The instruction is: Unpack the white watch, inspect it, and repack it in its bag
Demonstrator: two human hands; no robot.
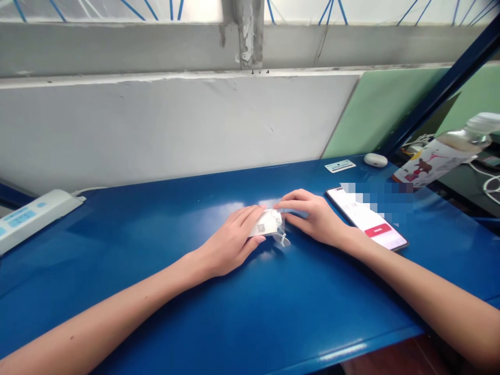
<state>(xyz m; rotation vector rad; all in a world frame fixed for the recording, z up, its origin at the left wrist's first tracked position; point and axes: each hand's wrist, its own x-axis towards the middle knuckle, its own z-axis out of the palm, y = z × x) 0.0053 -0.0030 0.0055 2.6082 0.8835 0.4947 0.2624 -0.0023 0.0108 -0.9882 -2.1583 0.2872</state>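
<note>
Both hands rest on the blue table (156, 219), meeting over a small white packet (267, 224). The left hand (230, 245) grips it between thumb and fingers, and the right hand (312, 219) pinches its far edge. A phone (367, 219) with a lit screen lies just beside the right hand, on its outer side. Beyond that are a card (339, 166), a white earbud case (375, 160) and a tilted bottle (441, 156). Well off from the left hand sits a power strip (35, 216).
</note>
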